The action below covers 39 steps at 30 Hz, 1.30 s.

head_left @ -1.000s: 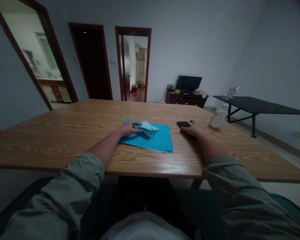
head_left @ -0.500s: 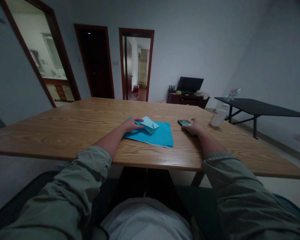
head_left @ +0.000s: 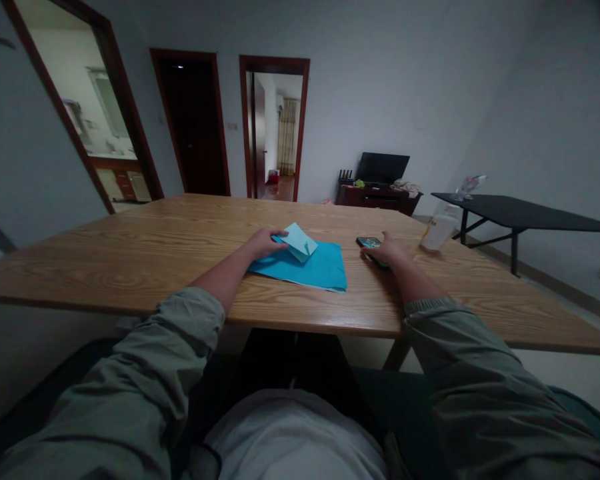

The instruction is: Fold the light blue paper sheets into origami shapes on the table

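My left hand pinches the left corner of a folded piece of light blue paper between thumb and fingers. This paper is tilted a little above a brighter blue sheet stack, which lies flat on the wooden table. To the right, a dark smartphone with a lit, coloured screen rests on the table. My right hand reaches over its near right side, thumb and fingers around its edges; the palm hides part of it.
A translucent plastic cup stands on the wooden table, right of the phone. Beyond are a black folding table with a clear plastic item on it, and a low cabinet bearing a monitor.
The folded light blue paper has been lifted and tipped up slightly by my left hand. My right hand has barely shifted at the phone. The camera view has moved a little.
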Motion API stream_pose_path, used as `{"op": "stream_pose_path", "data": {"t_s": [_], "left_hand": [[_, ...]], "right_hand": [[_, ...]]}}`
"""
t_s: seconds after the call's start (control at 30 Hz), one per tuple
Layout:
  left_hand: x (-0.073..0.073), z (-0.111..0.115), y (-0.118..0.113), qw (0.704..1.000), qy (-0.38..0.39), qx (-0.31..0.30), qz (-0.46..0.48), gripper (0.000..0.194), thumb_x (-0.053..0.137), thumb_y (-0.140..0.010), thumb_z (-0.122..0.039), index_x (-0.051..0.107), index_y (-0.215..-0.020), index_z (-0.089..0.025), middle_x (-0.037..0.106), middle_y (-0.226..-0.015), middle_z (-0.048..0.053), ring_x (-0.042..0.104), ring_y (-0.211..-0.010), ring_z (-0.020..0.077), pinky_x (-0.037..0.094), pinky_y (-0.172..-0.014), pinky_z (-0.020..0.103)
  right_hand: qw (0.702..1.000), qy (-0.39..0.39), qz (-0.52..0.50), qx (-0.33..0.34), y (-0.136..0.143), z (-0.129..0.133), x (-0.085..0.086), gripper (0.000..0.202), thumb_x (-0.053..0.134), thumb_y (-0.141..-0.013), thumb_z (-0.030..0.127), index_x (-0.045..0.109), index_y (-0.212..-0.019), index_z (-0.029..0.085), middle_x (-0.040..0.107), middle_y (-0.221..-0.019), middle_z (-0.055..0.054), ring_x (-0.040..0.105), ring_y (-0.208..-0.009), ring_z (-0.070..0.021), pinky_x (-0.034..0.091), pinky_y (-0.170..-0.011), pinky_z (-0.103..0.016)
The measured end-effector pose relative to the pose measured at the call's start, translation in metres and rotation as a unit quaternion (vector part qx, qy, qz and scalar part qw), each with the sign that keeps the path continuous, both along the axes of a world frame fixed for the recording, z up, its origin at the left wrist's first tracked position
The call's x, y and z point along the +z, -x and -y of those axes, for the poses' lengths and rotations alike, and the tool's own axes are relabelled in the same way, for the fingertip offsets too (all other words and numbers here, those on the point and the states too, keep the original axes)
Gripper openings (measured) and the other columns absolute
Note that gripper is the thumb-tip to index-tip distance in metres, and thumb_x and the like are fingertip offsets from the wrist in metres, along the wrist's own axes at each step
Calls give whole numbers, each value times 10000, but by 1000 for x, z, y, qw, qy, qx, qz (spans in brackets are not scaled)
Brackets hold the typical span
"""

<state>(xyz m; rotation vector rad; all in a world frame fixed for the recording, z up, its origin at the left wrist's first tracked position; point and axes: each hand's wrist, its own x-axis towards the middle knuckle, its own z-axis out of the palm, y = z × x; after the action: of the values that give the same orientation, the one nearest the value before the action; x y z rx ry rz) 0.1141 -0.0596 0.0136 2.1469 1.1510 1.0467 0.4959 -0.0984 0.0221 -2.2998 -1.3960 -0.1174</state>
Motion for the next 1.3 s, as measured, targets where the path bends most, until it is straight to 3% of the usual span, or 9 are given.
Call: {"op": "stream_pose_path", "data": {"t_s": [0.07,0.13,0.23,0.33,0.43,0.53,0.87,1.07,1.3], "left_hand": [[0,-1,-2,999,6,-11,41,579,750,-590,-420,686,-1097,-147,652,-733,40,554,-647,147,438,-676,274],[1,-1,-4,995,25,-23,95,599,757,-581,-424,679,-1099,-132,664,-756,50,561,-653,142,445,-673,275],[4,0,-6,985,55,-24,161,634,768,-565,-432,669,-1105,-116,653,-703,39,539,-605,121,433,-625,259],[8,5,-7,977,72,-8,199,624,758,-581,-448,666,-1104,-123,639,-675,24,525,-591,109,403,-580,235],[12,11,-8,972,84,-4,218,598,756,-582,-452,671,-1086,-141,657,-726,31,559,-654,123,405,-589,230],[16,16,-12,971,94,-26,219,578,771,-556,-422,681,-1057,-146,668,-752,35,568,-683,131,412,-597,232],[29,24,-23,970,167,-59,167,521,686,-638,-586,692,-847,-109,675,-816,89,601,-734,178,471,-599,269],[40,27,-32,942,218,-48,250,802,822,-563,-385,470,-1265,-219,675,-980,100,644,-758,204,516,-605,310],[27,31,-37,909,253,-160,290,569,799,-584,-427,636,-1043,-133,692,-971,111,662,-778,213,532,-725,347]], "right_hand": [[994,-84,16,62,21,4,5,849,677,-647,574,408,-1357,194,416,-1348,-199,381,-1231,-401,319,-977,-551],[971,-143,-16,192,48,6,9,734,678,-695,468,434,-1340,217,412,-1369,-154,403,-1228,-338,341,-998,-473],[901,-124,-184,373,90,4,10,743,707,-675,420,420,-1345,273,433,-1367,-105,523,-1098,-276,463,-860,-397],[824,-98,-323,454,122,1,8,662,724,-657,387,511,-1272,268,573,-1200,-76,583,-941,-214,496,-763,-336],[797,-91,-382,458,135,-1,7,470,697,-693,371,627,-1139,237,654,-953,-35,584,-826,-170,492,-711,-296],[786,-93,-404,460,136,-1,8,387,683,-713,360,677,-1076,225,666,-923,-28,580,-801,-154,480,-692,-273],[757,-84,-494,419,133,-7,3,455,642,-726,569,708,-873,144,696,-827,-76,624,-711,-187,509,-645,-305],[761,-189,-481,393,143,-1,13,597,746,-637,475,593,-1153,219,677,-893,-30,612,-706,-155,516,-646,-287],[775,-164,-434,429,151,5,13,621,725,-657,443,536,-1216,248,645,-924,-33,602,-726,-155,515,-642,-289]]}}
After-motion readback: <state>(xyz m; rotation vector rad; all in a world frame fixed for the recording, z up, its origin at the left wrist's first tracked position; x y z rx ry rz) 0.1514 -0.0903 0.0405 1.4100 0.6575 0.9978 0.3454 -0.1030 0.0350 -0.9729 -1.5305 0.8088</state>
